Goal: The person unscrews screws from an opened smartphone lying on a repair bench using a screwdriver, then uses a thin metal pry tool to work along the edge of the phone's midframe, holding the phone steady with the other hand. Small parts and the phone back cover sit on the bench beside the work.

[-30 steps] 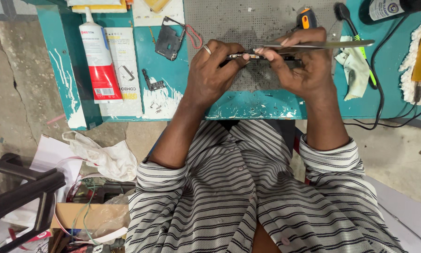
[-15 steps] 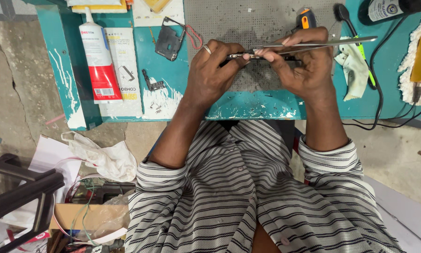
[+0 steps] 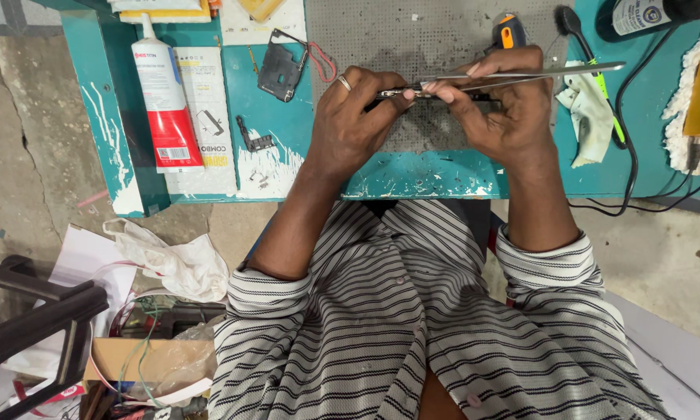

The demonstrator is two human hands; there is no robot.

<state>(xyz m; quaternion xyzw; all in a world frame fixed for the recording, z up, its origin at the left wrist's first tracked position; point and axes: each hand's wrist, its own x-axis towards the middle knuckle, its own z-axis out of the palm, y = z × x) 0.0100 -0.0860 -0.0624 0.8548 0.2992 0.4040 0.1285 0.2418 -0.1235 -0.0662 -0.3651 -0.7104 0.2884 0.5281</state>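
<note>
My left hand (image 3: 350, 117) grips the left end of a thin dark phone (image 3: 400, 92) held edge-on above a grey perforated mat (image 3: 412, 39). A ring sits on one finger of that hand. My right hand (image 3: 505, 109) steadies the phone's right end and also pinches long metal tweezers (image 3: 552, 71), whose handle end points right. Both hands hover over the teal workbench (image 3: 412, 175).
A red-and-white glue tube (image 3: 163, 97) lies on a white box (image 3: 206, 117) at the left. A dark phone part (image 3: 280, 70), small bracket (image 3: 255, 140), white cloth (image 3: 591, 113), orange-handled tool (image 3: 509, 31) and black cable (image 3: 634, 155) lie about. Bags and clutter sit on the floor.
The tweezers have tilted slightly, their free end rising toward the right. The hands and phone have barely shifted.
</note>
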